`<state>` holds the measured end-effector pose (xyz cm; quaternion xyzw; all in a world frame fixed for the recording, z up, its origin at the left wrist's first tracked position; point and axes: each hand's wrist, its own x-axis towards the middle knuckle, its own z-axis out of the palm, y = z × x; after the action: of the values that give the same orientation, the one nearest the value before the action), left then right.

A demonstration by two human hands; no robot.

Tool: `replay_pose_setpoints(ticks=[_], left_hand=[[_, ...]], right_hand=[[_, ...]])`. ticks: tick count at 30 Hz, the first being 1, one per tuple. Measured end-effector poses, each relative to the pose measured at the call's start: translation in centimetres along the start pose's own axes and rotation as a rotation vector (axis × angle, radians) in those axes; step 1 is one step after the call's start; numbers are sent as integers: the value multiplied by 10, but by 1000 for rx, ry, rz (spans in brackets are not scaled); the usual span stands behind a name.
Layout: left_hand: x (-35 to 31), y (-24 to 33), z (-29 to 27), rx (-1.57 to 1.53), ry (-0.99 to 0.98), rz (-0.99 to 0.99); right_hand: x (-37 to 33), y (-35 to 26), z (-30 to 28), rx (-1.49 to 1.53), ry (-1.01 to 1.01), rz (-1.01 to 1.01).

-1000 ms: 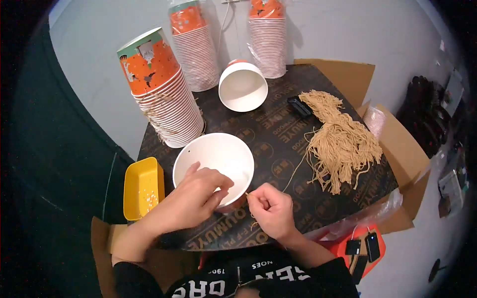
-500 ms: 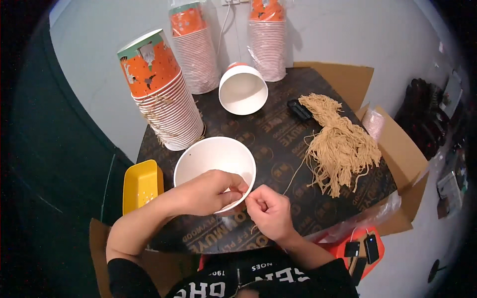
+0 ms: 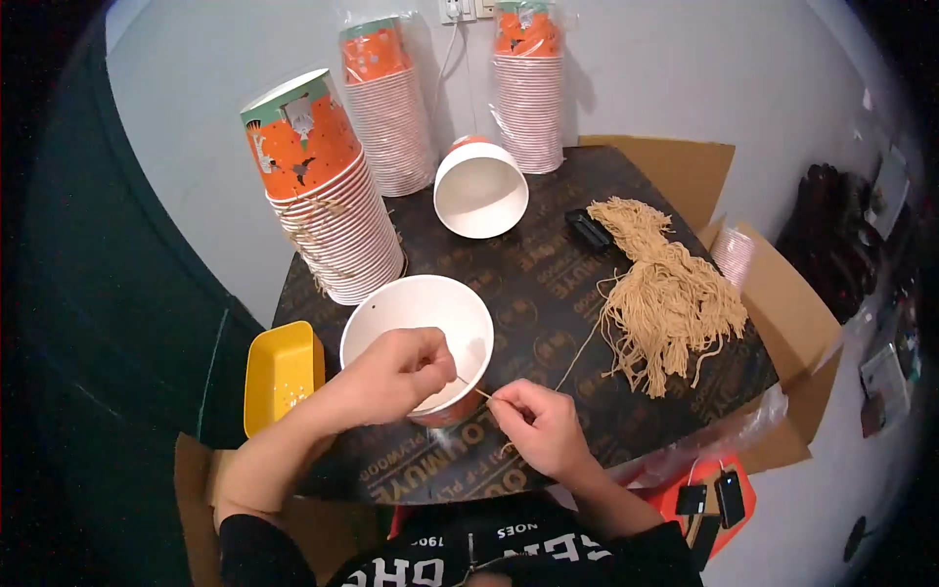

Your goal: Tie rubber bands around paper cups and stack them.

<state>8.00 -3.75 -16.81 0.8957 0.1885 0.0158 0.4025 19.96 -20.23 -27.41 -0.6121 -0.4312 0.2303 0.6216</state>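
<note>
In the head view, a cord (image 3: 482,393) lay below frame centre, slanting down rightward at the rim of a white tub (image 3: 377,321). The left hand (image 3: 396,377) pinched its upper-left end over the opening; the right hand (image 3: 543,426), equally near, pinched it outside.

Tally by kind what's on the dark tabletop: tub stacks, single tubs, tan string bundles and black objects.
Tub stacks: 3 (left stack, back middle stack, back right stack)
Single tubs: 2 (near tub, tub on its side)
Tan string bundle: 1
Black object: 1
Total: 7
</note>
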Motion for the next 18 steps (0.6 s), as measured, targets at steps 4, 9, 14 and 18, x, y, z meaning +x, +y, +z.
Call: replay_pose_setpoints(ticks=[4,9,14,18], left_hand=[[-4,0,12,-414,62,24],[2,0,13,-673,16,11],[6,-4,16,-709,50,36],[7,-9,15,-515,190,40]], right_hand=[[1,-2,3,-38,-28,-73],[4,-5,3,-55,-40,-114],[5,-7,5,-65,-47,-113],[5,-8,6,-53,-26,-67]])
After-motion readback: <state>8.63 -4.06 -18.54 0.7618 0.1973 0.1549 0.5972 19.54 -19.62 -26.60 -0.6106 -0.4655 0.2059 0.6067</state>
